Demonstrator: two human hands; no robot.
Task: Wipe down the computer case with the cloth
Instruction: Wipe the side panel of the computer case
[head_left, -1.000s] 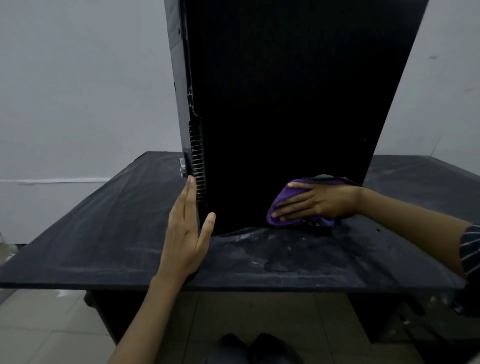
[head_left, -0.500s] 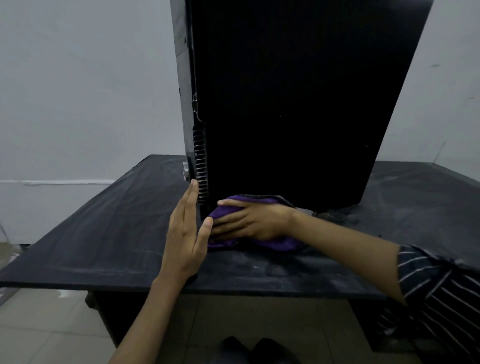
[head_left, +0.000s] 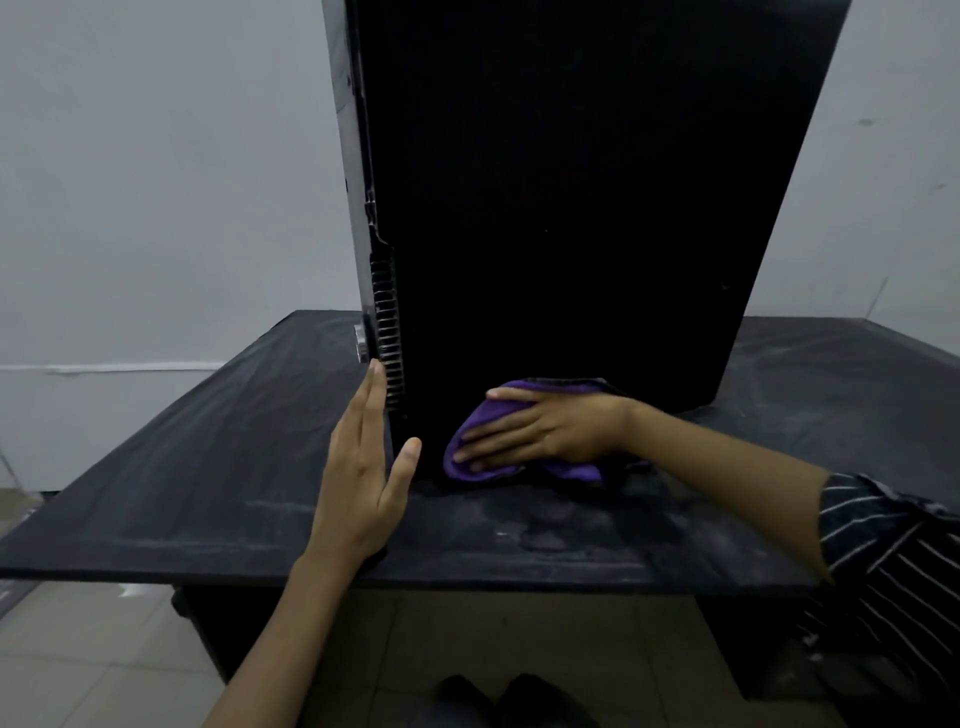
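1. Computer case (head_left: 571, 208) stands upright on the dark surface (head_left: 156, 467), roughly mid-surface, long axis vertical; broad black side panel faces the camera, vented rear edge on its left.
2. Right hand (head_left: 540, 431) lies flat on the purple cloth (head_left: 470, 462), fingers (head_left: 488, 447) straight and spread, pressing it against the bottom of the case's side panel, just above the surface.
3. Change: half a second ago the cloth was at the panel's lower left corner, next to the left hand; now it sits further right, toward the panel's middle. A second ago it was further right again. So the stroke runs back and forth along the bottom strip.
4. Meaning: the low band of this panel looks covered; whether the upper panel and other faces are wiped, cannot tell.
5. Left hand (head_left: 363, 467) is open, fingers straight against the case's vented left edge, thumb on the front corner, bracing it. Position unchanged.
6. Surface in front of the case shows dusty smears.
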